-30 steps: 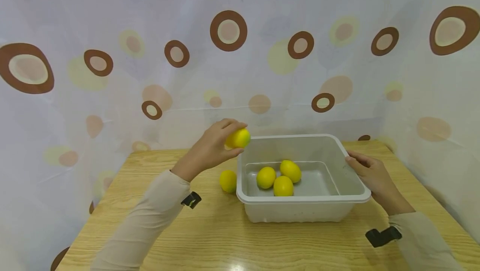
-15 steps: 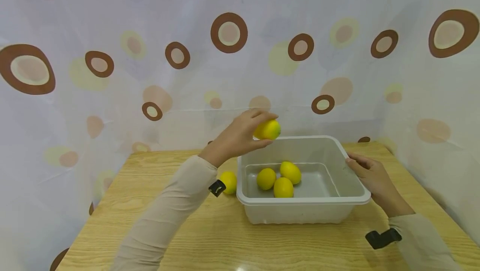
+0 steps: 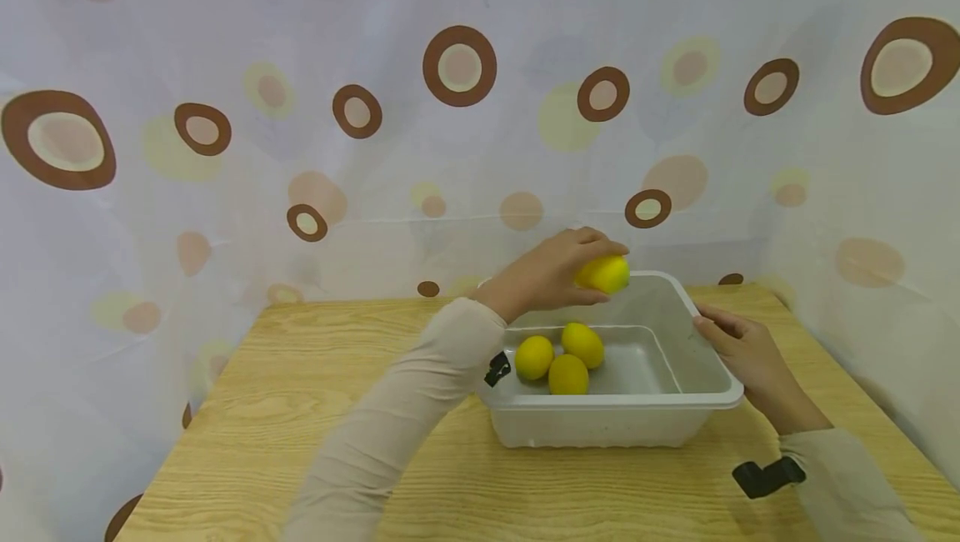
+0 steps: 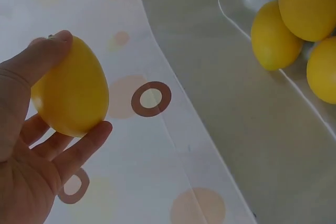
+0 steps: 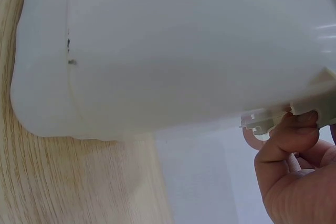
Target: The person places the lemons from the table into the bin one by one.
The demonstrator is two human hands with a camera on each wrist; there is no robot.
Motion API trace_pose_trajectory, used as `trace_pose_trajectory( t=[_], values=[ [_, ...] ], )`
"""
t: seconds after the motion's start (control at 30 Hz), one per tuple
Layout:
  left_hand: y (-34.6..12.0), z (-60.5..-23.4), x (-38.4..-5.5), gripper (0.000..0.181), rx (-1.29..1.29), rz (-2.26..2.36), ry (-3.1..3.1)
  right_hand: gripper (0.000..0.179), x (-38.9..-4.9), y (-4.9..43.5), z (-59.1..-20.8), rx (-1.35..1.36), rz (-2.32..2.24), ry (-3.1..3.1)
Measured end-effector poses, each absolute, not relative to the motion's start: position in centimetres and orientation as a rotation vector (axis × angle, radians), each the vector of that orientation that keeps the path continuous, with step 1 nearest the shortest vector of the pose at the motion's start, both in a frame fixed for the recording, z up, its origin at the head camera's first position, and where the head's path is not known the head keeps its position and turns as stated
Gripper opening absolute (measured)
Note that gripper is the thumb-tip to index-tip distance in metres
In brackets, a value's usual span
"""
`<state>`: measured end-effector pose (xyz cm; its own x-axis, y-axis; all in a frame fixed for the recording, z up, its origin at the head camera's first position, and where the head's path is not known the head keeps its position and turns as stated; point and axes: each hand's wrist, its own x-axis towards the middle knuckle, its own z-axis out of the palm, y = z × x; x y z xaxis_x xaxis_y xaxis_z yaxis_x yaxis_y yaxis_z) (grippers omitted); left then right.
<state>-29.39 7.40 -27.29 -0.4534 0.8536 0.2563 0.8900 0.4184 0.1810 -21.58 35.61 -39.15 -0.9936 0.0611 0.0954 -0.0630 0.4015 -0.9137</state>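
Observation:
My left hand (image 3: 547, 275) holds a yellow lemon (image 3: 606, 274) above the far part of a white plastic tub (image 3: 615, 401). In the left wrist view, thumb and fingertips pinch this lemon (image 4: 73, 87) at its two ends. Three more lemons sit together on the tub's floor: a left one (image 3: 534, 358), a back one (image 3: 582, 346) and a front one (image 3: 568, 375). My right hand (image 3: 750, 363) grips the tub's right rim; in the right wrist view its fingers (image 5: 286, 142) curl at the rim's underside. The left forearm covers the tub's left rim.
The tub stands on a wood-grain table (image 3: 300, 409). Behind the table hangs a pale curtain (image 3: 480, 158) with brown ring patterns. Each sleeve has a black strap at the wrist, such as the right strap (image 3: 768, 476).
My left hand has carried its lemon rightward from the tub's left edge to over the tub. The lemon on the table left of the tub is now hidden behind the forearm. My right hand stays put.

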Motion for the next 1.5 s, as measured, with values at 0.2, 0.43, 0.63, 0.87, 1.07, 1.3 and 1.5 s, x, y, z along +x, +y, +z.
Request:
trace_pose_trajectory(
  t=[0.2, 0.43, 0.63, 0.87, 1.07, 1.3, 1.5],
  values=[
    [9.6, -28.3, -29.7, 0.058, -1.599, -0.422, -2.578, 0.065, -21.6, 35.5, -39.1, -0.008, 1.656, -2.543],
    [11.3, -29.7, -30.5, 0.056, -1.536, -0.338, -2.638, 0.065, -21.7, 35.4, -39.1, -0.010, 1.648, -2.555],
    [12.2, -30.8, -31.0, 0.057, -1.507, -0.318, -2.767, 0.066, -21.6, 35.5, -39.3, 0.002, 1.712, -2.528],
    [13.3, -32.4, -31.7, 0.057, -1.497, -0.254, -2.842, 0.067, -21.6, 35.6, -39.4, 0.009, 1.707, -2.522],
    [14.0, -33.5, -31.6, 0.050, -1.430, -0.278, -2.956, 0.066, -21.5, 35.7, -39.3, 0.016, 1.725, -2.512],
    [14.5, -35.1, -31.6, 0.044, -1.408, -0.214, -2.941, 0.066, -21.4, 35.5, -39.2, 0.034, 1.754, -2.478],
    [14.8, -36.5, -31.7, 0.049, -1.378, -0.243, -3.004, 0.065, -21.3, 35.4, -39.1, 0.025, 1.718, -2.473]
  ],
)
